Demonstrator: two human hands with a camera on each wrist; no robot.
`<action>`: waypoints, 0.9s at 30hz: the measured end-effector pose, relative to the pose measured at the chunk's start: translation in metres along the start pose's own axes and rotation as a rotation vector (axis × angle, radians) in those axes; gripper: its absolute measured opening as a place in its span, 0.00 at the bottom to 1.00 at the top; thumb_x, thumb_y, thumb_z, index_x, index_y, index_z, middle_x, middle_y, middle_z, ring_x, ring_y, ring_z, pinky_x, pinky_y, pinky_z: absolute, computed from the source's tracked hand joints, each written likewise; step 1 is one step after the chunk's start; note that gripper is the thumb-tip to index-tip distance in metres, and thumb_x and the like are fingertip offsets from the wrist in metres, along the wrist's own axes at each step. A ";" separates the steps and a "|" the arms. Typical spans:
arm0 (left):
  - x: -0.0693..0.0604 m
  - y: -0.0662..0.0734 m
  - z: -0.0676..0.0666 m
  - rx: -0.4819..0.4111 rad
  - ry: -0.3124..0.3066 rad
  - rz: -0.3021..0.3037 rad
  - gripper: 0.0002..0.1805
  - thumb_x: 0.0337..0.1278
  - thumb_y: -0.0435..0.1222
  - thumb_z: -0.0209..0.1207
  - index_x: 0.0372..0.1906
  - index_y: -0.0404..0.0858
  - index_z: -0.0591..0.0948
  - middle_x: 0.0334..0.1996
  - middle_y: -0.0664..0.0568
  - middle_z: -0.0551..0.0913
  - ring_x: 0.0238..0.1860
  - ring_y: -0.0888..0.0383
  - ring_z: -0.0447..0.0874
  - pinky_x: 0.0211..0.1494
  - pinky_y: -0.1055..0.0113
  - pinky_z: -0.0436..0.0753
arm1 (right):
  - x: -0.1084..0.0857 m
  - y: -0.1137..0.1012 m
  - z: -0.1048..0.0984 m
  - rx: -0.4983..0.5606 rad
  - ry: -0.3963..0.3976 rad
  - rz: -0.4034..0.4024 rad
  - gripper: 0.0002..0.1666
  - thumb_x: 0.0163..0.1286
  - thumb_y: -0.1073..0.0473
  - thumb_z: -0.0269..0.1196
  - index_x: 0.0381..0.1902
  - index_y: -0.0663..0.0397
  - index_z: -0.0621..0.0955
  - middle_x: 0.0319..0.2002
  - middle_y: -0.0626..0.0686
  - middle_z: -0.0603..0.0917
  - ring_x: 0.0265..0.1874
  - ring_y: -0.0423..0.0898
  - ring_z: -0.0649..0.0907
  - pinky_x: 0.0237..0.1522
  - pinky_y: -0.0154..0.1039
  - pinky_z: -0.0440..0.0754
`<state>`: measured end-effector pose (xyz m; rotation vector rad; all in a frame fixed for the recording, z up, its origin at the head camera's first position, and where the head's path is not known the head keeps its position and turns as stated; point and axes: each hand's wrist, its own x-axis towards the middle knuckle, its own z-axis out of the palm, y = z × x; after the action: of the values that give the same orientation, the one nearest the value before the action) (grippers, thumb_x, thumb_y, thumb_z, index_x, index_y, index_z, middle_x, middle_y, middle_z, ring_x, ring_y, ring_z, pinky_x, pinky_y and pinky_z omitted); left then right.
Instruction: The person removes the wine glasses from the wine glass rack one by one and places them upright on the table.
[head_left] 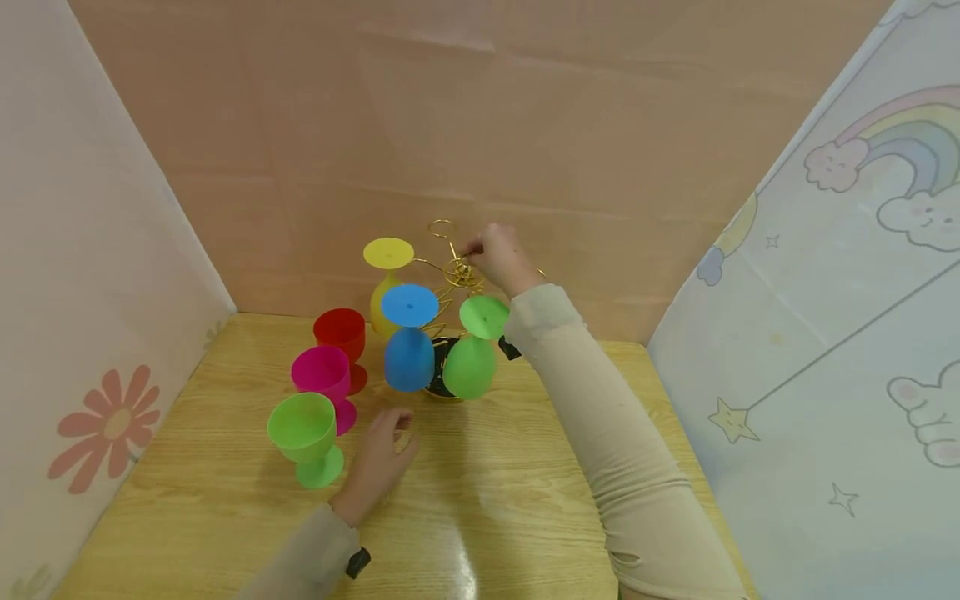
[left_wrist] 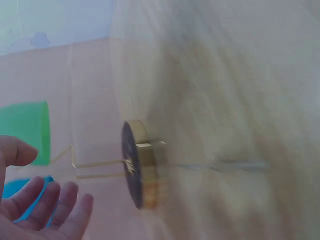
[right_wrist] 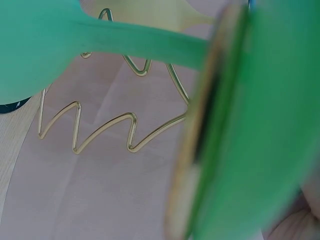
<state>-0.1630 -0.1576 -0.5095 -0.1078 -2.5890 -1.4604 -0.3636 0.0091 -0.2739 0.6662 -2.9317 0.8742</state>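
A gold wire cup rack point(head_left: 462, 273) with a round black base point(left_wrist: 131, 165) stands at the back of the table. My right hand point(head_left: 504, 257) pinches the rack near its top centre. Upside down on the rack hang a yellow goblet point(head_left: 388, 252), a blue goblet point(head_left: 409, 360) and a green goblet point(head_left: 470, 368). In the right wrist view the green goblet point(right_wrist: 142, 42) fills much of the foreground, and zigzag gold wire shows behind it. Low over the table in front, my left hand point(head_left: 381, 458) holds nothing, its fingers loosely bent.
On the left, a red goblet point(head_left: 340, 329), a magenta goblet point(head_left: 321, 371) and a light green goblet point(head_left: 303, 427) stand upright in a row. A pinkish-tan backdrop point(head_left: 480, 125) rises behind the wooden table point(head_left: 517, 492), with printed white panels point(head_left: 795, 275) at both sides.
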 end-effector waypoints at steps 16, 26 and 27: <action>0.057 0.052 0.025 -0.044 0.001 0.217 0.46 0.57 0.30 0.70 0.75 0.26 0.56 0.71 0.31 0.61 0.69 0.35 0.64 0.66 0.38 0.72 | -0.001 -0.004 0.002 -0.010 -0.015 0.014 0.10 0.71 0.68 0.65 0.47 0.61 0.89 0.47 0.58 0.88 0.48 0.51 0.86 0.50 0.39 0.84; 0.072 0.056 0.032 -0.045 -0.020 0.150 0.56 0.53 0.33 0.74 0.77 0.26 0.49 0.70 0.28 0.58 0.67 0.32 0.66 0.64 0.37 0.73 | 0.000 -0.013 0.006 -0.034 -0.049 0.019 0.12 0.72 0.68 0.64 0.50 0.61 0.88 0.50 0.58 0.88 0.51 0.52 0.85 0.52 0.37 0.82; 0.072 0.056 0.032 -0.045 -0.016 0.149 0.56 0.52 0.33 0.74 0.77 0.26 0.49 0.70 0.28 0.59 0.66 0.32 0.67 0.63 0.37 0.73 | 0.001 -0.014 0.006 -0.033 -0.047 0.018 0.12 0.72 0.68 0.64 0.50 0.60 0.88 0.50 0.58 0.88 0.51 0.52 0.85 0.51 0.37 0.82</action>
<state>-0.2290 -0.1024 -0.4655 -0.3124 -2.5005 -1.4695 -0.3582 -0.0051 -0.2721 0.6691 -2.9915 0.8204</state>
